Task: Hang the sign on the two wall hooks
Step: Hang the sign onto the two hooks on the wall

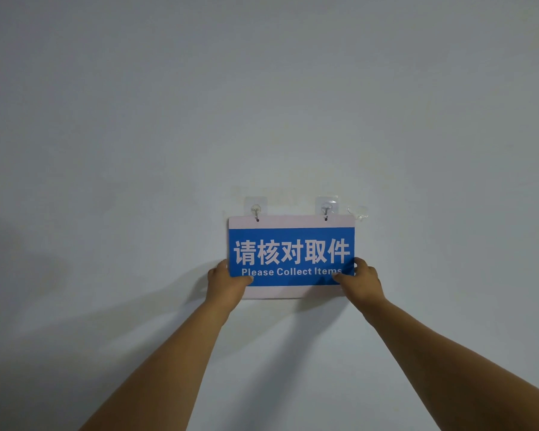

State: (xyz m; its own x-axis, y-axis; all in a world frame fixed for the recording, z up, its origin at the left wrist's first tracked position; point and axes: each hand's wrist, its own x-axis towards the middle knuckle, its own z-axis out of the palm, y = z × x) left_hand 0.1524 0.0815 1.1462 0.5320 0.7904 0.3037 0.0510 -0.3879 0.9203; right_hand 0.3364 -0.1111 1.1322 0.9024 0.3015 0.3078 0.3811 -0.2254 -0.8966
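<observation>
A blue sign (291, 244) with white Chinese characters and the words "Please Collect Items" lies flat against the wall. Its pale top border has two holes, and each hole sits on a clear adhesive hook: the left hook (256, 210) and the right hook (326, 209). My left hand (227, 283) grips the sign's lower left corner, thumb on the front. At the lower right corner my right hand (360, 279) pinches the sign the same way. The sign hangs level.
A plain white wall (262, 104) fills the view. A third clear hook or loose piece of film (359, 211) is stuck just right of the sign's top corner. Shadows of my arms fall on the wall to the lower left.
</observation>
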